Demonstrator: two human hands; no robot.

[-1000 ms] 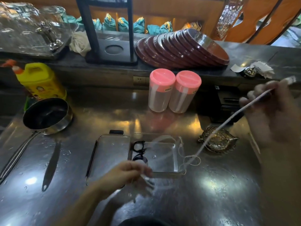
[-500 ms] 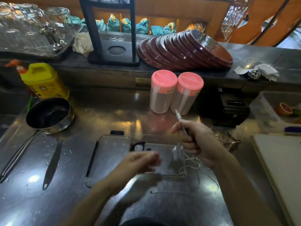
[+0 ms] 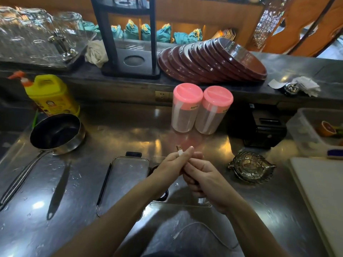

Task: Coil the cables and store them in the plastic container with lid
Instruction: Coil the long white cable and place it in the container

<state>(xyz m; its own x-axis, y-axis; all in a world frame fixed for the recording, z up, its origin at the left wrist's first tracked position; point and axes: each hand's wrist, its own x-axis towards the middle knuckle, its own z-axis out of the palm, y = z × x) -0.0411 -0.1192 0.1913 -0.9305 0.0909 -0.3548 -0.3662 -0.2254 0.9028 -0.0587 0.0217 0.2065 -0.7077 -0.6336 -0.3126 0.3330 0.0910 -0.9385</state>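
Pinching white cable (image 3: 179,152) plug: left hand (image 3: 173,164) (jar labels (image 3: 194,107) seemingly illegible).

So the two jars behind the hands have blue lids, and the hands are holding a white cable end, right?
Not quite. In the head view the two jars have pink lids, not blue. The rest holds: they stand behind the hands, and the left hand and right hand are together holding the white cable end, whose plug pokes up above the fingers.

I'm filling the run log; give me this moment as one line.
left hand: grip on white cable plug end | right hand: closed on cable | container: open, under hands | lid: off
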